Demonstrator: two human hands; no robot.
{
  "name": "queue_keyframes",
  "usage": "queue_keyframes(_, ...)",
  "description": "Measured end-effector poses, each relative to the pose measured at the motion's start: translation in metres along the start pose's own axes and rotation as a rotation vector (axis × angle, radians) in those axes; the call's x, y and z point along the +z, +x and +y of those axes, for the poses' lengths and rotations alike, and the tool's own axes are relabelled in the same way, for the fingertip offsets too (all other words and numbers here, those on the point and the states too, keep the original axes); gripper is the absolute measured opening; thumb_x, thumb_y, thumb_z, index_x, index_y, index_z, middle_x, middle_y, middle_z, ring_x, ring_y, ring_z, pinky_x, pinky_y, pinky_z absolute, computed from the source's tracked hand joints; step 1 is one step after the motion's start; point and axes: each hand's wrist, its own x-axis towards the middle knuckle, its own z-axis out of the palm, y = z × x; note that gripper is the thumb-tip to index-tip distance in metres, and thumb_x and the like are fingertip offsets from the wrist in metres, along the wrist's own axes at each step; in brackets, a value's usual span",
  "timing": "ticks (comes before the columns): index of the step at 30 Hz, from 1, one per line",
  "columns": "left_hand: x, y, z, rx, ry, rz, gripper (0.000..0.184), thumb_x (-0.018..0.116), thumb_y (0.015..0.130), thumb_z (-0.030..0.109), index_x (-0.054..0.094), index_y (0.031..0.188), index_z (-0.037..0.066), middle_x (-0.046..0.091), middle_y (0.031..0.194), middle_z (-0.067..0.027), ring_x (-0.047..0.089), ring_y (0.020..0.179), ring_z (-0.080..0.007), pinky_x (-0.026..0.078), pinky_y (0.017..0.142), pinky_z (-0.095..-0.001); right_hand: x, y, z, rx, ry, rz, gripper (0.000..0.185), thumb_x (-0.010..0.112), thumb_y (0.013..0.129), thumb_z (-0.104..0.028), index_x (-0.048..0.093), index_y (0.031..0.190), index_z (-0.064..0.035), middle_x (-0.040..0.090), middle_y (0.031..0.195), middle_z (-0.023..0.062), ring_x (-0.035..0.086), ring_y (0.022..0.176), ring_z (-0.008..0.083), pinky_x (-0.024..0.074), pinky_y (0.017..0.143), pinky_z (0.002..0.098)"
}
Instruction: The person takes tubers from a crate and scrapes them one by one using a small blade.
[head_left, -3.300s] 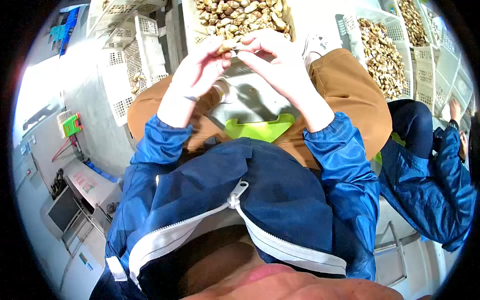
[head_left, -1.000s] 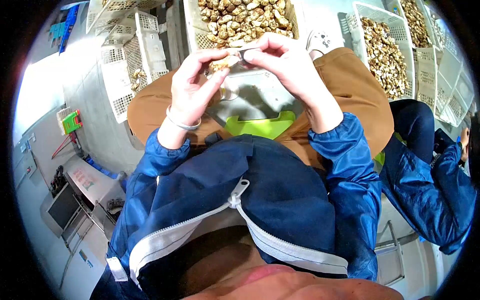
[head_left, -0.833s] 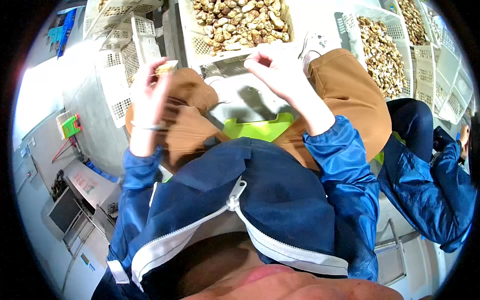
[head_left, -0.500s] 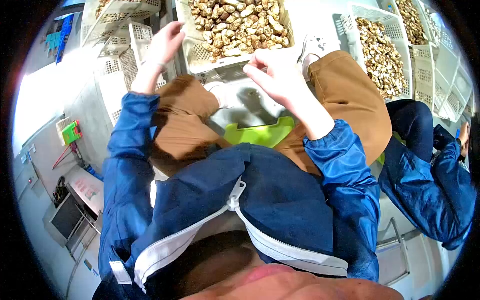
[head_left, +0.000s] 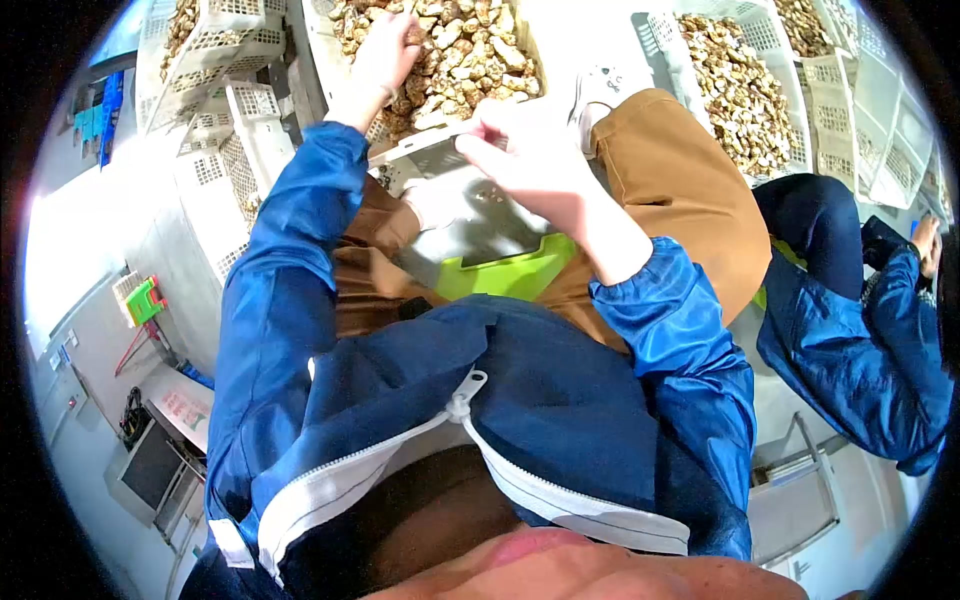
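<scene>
A white perforated crate (head_left: 415, 143) stands between my feet, heaped with brown-and-white mushrooms (head_left: 470, 62). My left hand (head_left: 388, 55) reaches over its left part, fingers curled down onto the heap around a mushroom; the fingertips are partly hidden. Just in front of the crate's near rim, my right hand (head_left: 515, 155) is raised, its fingers loosely bent and the thumb apart from them. Nothing shows between them, though bright light washes out part of this hand.
More white crates (head_left: 235, 110) stand stacked at my left. On the right, another crate (head_left: 797, 120) holds smaller mushroom pieces (head_left: 735, 90). A person in a blue jacket (head_left: 850, 350) sits close by on my right. Something bright green (head_left: 510, 272) lies between my legs.
My left hand has moved right, from outside the crate's left edge to over the mushrooms. My right hand has shifted slightly left and stays near the rim. The whole view has shifted a little.
</scene>
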Motion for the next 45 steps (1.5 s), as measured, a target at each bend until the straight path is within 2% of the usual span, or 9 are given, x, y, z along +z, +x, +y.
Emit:
queue_keyframes(4, -0.083, -0.054, 0.048, -0.689, -1.556, -0.178, 0.021, 0.067, 0.092, 0.015, 0.062, 0.107, 0.002, 0.069, 0.102, -0.0102, 0.067, 0.088, -0.0167, 0.054, 0.080, -0.0324, 0.000, 0.004, 0.007, 0.015, 0.206, 0.119, 0.019, 0.068, 0.090, -0.018, 0.067, 0.099, -0.0020, 0.064, 0.080, 0.0010, 0.058, 0.073, 0.0095, 0.0485, 0.067, 0.0261)
queue_keyframes(7, -0.146, -0.090, 0.100, -0.747, -1.796, -0.152, 0.018, 0.065, 0.091, 0.007, 0.057, 0.107, 0.003, 0.068, 0.104, -0.0142, 0.068, 0.093, -0.0201, 0.058, 0.083, -0.0311, 0.009, 0.001, -0.005, -0.077, 0.220, 0.158, 0.017, 0.070, 0.086, -0.018, 0.066, 0.093, -0.0026, 0.064, 0.087, 0.0057, 0.061, 0.077, 0.0140, 0.0510, 0.070, 0.0287)
queue_keyframes(16, -0.197, -0.132, 0.145, -0.692, -1.442, 0.040, 0.019, 0.070, 0.087, 0.002, 0.054, 0.098, 0.008, 0.064, 0.079, -0.0042, 0.057, 0.067, -0.0087, 0.045, 0.061, -0.0214, 0.023, -0.001, -0.018, -0.537, 0.098, 0.150, 0.013, 0.071, 0.085, -0.015, 0.064, 0.085, -0.0034, 0.066, 0.097, 0.0061, 0.065, 0.085, 0.0163, 0.0527, 0.063, 0.0275)
queue_keyframes(20, -0.204, -0.131, 0.149, -0.702, -1.448, 0.066, 0.022, 0.070, 0.086, -0.001, 0.054, 0.097, 0.009, 0.063, 0.079, -0.0021, 0.053, 0.065, -0.0059, 0.043, 0.060, -0.0199, 0.016, -0.007, -0.027, -0.050, 0.451, -0.021, 0.012, 0.071, 0.088, -0.013, 0.068, 0.089, -0.0023, 0.067, 0.096, 0.0051, 0.061, 0.083, 0.0103, 0.0499, 0.077, 0.0243)
queue_keyframes(21, -0.201, -0.137, 0.141, -0.681, -1.400, 0.016, 0.024, 0.070, 0.085, -0.004, 0.052, 0.098, 0.005, 0.066, 0.118, -0.0169, 0.055, 0.074, -0.0023, 0.048, 0.067, -0.0166, 0.015, -0.008, -0.030, -0.015, 0.404, -0.029, 0.012, 0.071, 0.089, -0.014, 0.068, 0.091, -0.0026, 0.067, 0.094, 0.0030, 0.060, 0.084, 0.0075, 0.0495, 0.077, 0.0224)
queue_keyframes(25, -0.200, -0.126, 0.160, -0.483, -1.142, 0.077, 0.022, 0.063, 0.087, -0.008, 0.048, 0.098, 0.004, 0.062, 0.126, -0.0248, 0.062, 0.110, -0.0189, 0.049, 0.092, -0.0279, 0.018, -0.005, -0.020, -0.336, 0.189, 0.031, 0.013, 0.070, 0.090, -0.014, 0.069, 0.097, -0.0029, 0.066, 0.089, 0.0008, 0.061, 0.084, 0.0079, 0.0504, 0.077, 0.0243)
queue_keyframes(33, -0.200, -0.125, 0.148, -0.145, -0.647, 0.028, 0.018, 0.063, 0.084, -0.009, 0.054, 0.093, 0.004, 0.067, 0.121, -0.0146, 0.059, 0.086, -0.0109, 0.046, 0.076, -0.0259, 0.016, -0.009, -0.020, -0.101, 0.221, -0.042, 0.013, 0.070, 0.090, -0.015, 0.069, 0.095, -0.0033, 0.070, 0.092, 0.0024, 0.062, 0.083, 0.0077, 0.0497, 0.077, 0.0228)
queue_keyframes(41, -0.207, -0.117, 0.135, 0.151, -0.298, 0.069, 0.024, 0.066, 0.072, -0.008, 0.062, 0.091, 0.006, 0.072, 0.109, -0.0065, 0.060, 0.083, -0.0259, 0.050, 0.074, -0.0341, 0.020, -0.001, -0.013, -0.165, 0.379, -0.109, 0.015, 0.069, 0.090, -0.015, 0.067, 0.092, -0.0011, 0.071, 0.089, 0.0060, 0.064, 0.086, 0.0107, 0.0520, 0.076, 0.0238)
queue_keyframes(45, -0.215, -0.115, 0.134, 0.242, -0.177, 0.056, 0.027, 0.067, 0.064, -0.006, 0.063, 0.087, 0.006, 0.072, 0.107, -0.0036, 0.061, 0.084, -0.0261, 0.050, 0.075, -0.0340, 0.009, 0.002, -0.013, 0.199, 0.758, -0.239, 0.016, 0.072, 0.088, -0.017, 0.068, 0.093, -0.0017, 0.070, 0.088, 0.0053, 0.065, 0.081, 0.0111, 0.0510, 0.076, 0.0233)
